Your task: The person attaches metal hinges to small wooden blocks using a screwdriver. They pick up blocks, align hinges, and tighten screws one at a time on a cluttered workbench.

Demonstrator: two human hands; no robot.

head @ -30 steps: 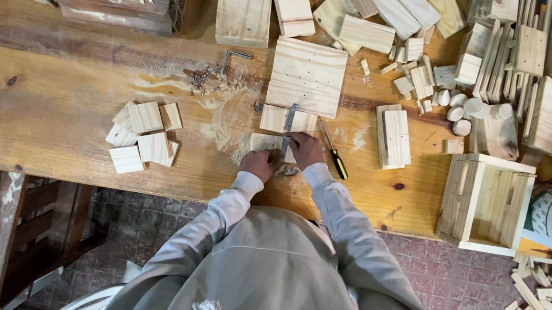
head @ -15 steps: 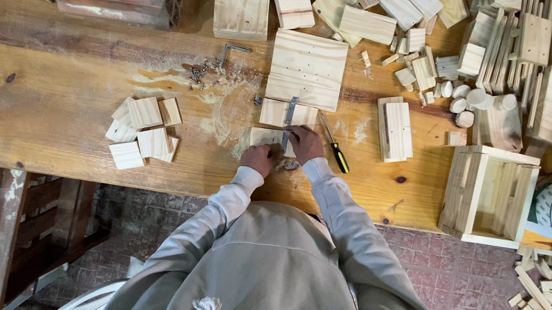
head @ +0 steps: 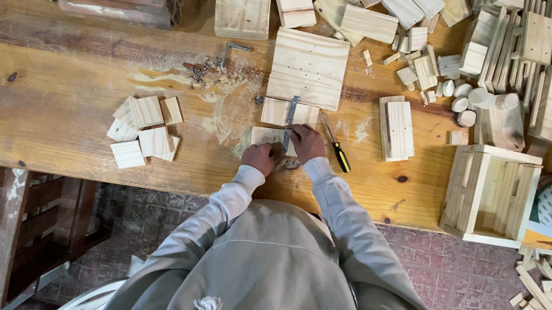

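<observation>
Wood block [head: 266, 136] sits under both hands, a metal strip [head: 290, 115] just above the right hand [head: 306, 142]. The left hand [head: 261, 157] presses down; right fingers pinch the strip. Best to hold both steady.

Worn wooden workbench [head: 54, 95], reddish brick-tiled floor [head: 482, 289], even light

Bright even light, soft shadows, sharp focus throughout.
</observation>
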